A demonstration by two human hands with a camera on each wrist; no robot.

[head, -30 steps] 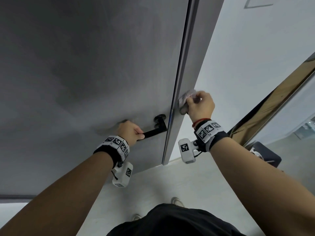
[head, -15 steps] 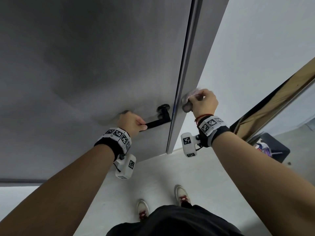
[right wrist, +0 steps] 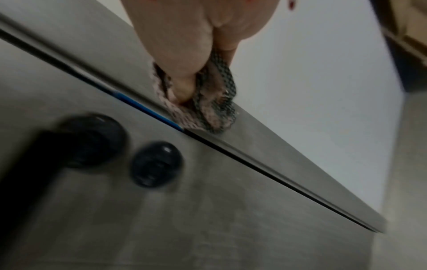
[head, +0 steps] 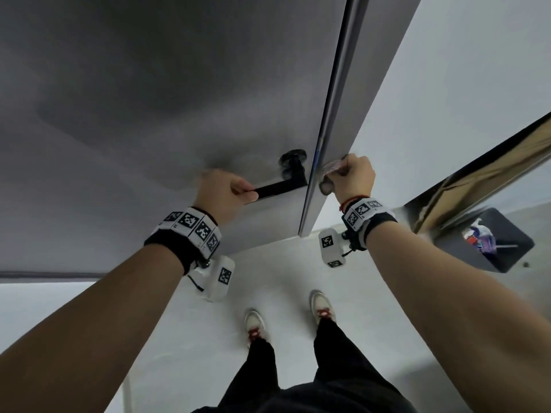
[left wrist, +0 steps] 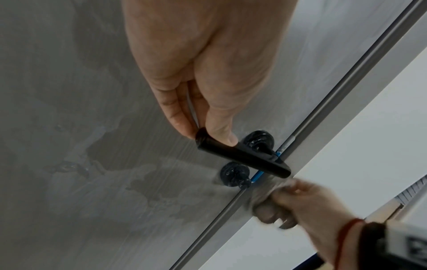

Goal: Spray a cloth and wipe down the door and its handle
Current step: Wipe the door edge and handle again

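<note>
The grey door [head: 149,99] stands open, its narrow edge [head: 337,114] turned towards me. My left hand [head: 229,190] [left wrist: 203,73] grips the free end of the black lever handle [head: 277,187] [left wrist: 240,157], thumb on top. My right hand [head: 353,177] [right wrist: 191,36] holds a bunched pink-grey cloth [head: 331,168] [right wrist: 208,106] and presses it against the door's edge [right wrist: 265,146] at handle height, beside a blue strip [right wrist: 148,109]. A round black lock knob [left wrist: 235,175] [right wrist: 157,164] sits beneath the handle's rosette. Damp streaks mark the door face [left wrist: 104,164].
A white wall [head: 447,99] rises behind the open door. A wood-toned frame [head: 489,171] runs diagonally at right, with a dark tray [head: 495,242] of cleaning items on the floor below it. My feet [head: 256,323] stand on the pale floor.
My right hand has slid the cloth a little down the door's edge. The view has tilted downward, so my feet and the tray show more. My left hand stays on the handle.
</note>
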